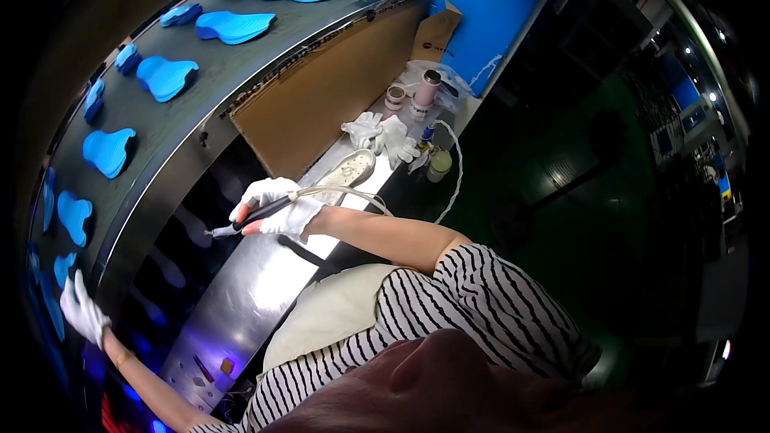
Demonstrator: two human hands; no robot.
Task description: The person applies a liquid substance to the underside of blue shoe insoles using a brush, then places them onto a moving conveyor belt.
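1. The left hand point(84, 311), in a white glove, is at eight o'clock. Its fingertips meet the edge of a blue shoe sole point(63, 265); I cannot tell if they pinch it.
2. That sole is on the dark belt point(146, 124), with more blue soles in rows up to twelve o'clock.
3. The right hand point(277, 204), gloved too, is at nine o'clock. Its fingers are wrapped around a black tool point(268, 210), whose tip points to eight o'clock.
4. At two o'clock from that hand, a pale shoe point(354, 168) lies on the shiny table point(228, 301).
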